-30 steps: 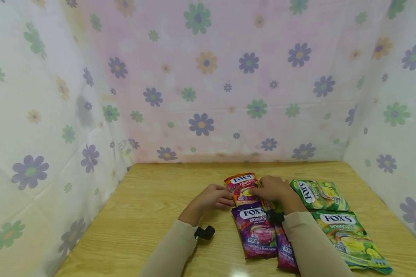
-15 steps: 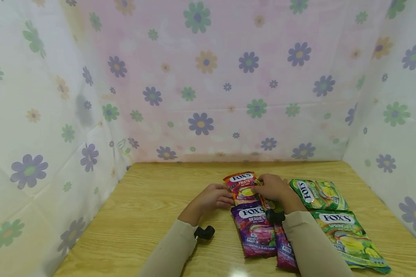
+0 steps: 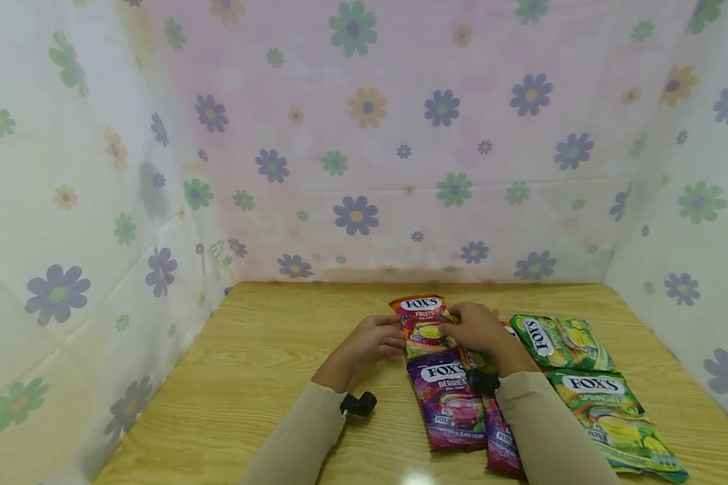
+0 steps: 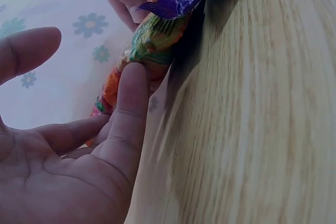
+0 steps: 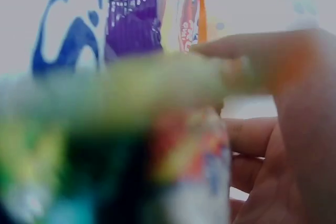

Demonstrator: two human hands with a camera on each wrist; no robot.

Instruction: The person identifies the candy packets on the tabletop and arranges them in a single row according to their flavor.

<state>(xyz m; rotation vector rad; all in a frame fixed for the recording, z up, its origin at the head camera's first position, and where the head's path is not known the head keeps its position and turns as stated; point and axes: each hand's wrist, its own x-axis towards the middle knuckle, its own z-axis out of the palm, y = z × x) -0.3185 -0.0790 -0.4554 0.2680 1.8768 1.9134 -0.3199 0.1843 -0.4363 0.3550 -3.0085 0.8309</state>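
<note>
A red-and-orange bag of Fox's Fruits candy (image 3: 423, 322) lies between my two hands, its left edge slightly off the table in the left wrist view. My right hand (image 3: 478, 335) grips its right side, thumb on the front. On the left side, fingertips of my left hand (image 3: 369, 345) touch the bag's edge, fingers extended and thumb apart. Just below is a purple Berries candy bag (image 3: 451, 407), its top end meeting the Fruits bag. Another orange-red bag (image 3: 512, 329) is mostly hidden beneath my right hand and wrist. Blur hides much in the right wrist view.
A second purple bag (image 3: 502, 441) lies partly under my right forearm. Two green Springtea bags, one turned sideways (image 3: 563, 343) and one upright (image 3: 615, 424), lie to the right. Flower-patterned cloth (image 3: 364, 168) walls the wooden table (image 3: 267, 364) at the back and sides.
The Fruits bag has shifted slightly toward the back of the table, with the right hand on it. More of the orange-red bag shows beside the right wrist. The other bags stay put.
</note>
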